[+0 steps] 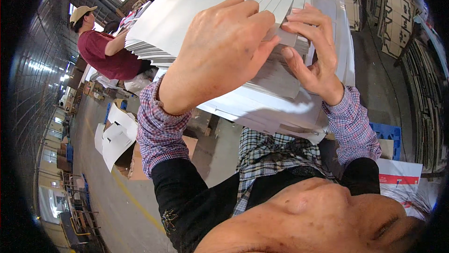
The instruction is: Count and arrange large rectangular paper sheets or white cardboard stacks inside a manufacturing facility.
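A thick stack of large white paperboard sheets [173, 19] lies high in front of me, with its layers fanned into steps toward the upper right. My left hand [222, 49] is over the near corner, fingers curled and thumb pinching the sheet edges. From the right, my right hand [315, 54] closes around the same corner, fingertips on the upper edges and thumb against the side below. The sheets' grey undersides show between both thumbs. Beneath, more white sheets [262, 108] form a lower pile close to my waist. The left fingertips are partly hidden.
A person in a dark red shirt and cap [105, 44] stands at the far left beside the sheets. Crumpled white board [117, 136] lies on the floor at left. Cut wooden boards [397, 19] lean at the right, and a blue pallet [386, 133] sits below them.
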A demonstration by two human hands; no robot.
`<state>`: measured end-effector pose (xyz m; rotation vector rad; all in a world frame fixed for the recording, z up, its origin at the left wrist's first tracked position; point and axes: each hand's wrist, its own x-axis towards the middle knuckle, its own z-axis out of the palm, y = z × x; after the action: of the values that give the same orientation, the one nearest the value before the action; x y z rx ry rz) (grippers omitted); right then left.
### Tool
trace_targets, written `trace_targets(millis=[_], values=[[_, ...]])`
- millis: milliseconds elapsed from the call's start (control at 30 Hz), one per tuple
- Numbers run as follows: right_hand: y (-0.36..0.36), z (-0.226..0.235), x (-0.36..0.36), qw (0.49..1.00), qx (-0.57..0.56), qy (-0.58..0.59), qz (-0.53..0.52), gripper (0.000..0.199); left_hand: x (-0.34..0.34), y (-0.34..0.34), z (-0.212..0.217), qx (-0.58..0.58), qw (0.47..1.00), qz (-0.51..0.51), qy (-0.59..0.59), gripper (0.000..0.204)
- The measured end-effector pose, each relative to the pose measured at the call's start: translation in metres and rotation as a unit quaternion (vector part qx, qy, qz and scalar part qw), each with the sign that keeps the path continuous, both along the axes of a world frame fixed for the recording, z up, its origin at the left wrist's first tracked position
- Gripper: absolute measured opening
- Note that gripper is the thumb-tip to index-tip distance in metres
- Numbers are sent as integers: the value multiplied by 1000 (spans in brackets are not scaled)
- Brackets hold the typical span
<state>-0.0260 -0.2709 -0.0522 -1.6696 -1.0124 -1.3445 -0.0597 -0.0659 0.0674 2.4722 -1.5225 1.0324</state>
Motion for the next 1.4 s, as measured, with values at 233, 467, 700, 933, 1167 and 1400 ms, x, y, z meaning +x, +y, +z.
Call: trace_targets(millis=[233, 467, 700, 933, 1167, 1400], values=[[1, 6, -8, 1000, 2, 17, 24, 41, -4, -2, 4, 4, 1000, -13, 22, 20], [2, 2, -4, 1000, 1, 6, 5, 44, -3, -5, 5, 13, 1000, -14, 19, 23], [16, 0, -6, 995, 94, -16, 17, 45, 1, -6, 3, -1, 1000, -14, -20, 17], [7, 7, -10, 1000, -1, 5, -12, 28, 2, -22, -3, 1, 993, 20, -119, 15], [8, 9, -8, 999, 9, -23, -20, 22, 10, -20, -15, -6, 992, 0, -128, 20], [6, 9, -7, 1000, -5, -16, -5, 22, 2, 0, -10, 24, 997, 10, -79, 15]])
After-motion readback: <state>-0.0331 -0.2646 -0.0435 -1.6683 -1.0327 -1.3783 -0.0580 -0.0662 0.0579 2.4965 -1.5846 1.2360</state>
